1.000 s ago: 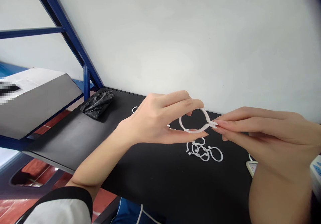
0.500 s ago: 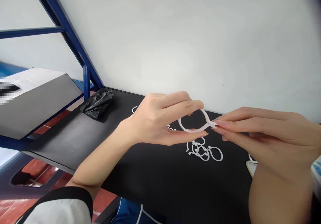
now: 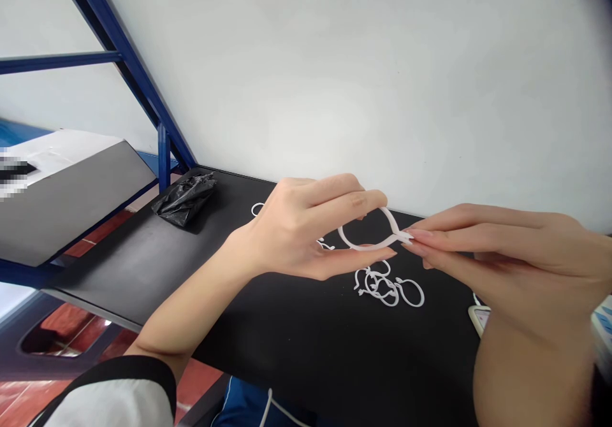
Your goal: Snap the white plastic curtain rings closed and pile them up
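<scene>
Held above the table is a white plastic curtain ring (image 3: 368, 247), its loop toward the left and its two ends together at the right. My left hand (image 3: 306, 229) is closed round the loop, fingers over the top and thumb along the underside. With fingertips and thumb, my right hand (image 3: 507, 255) pinches the ring's ends, partly covering them. Below my hands, a small heap of similar white rings (image 3: 382, 287) lies on the black table (image 3: 335, 350). Another ring (image 3: 257, 209) shows in part behind my left wrist, and more ring ends (image 3: 326, 244) show under my left palm.
A crumpled black plastic bag (image 3: 186, 199) lies at the table's far left. A phone (image 3: 479, 318) is partly hidden by my right forearm. Behind the table rises a pale wall (image 3: 335, 83). A blue metal frame (image 3: 129, 64) and a grey-sided box (image 3: 86, 191) stand left.
</scene>
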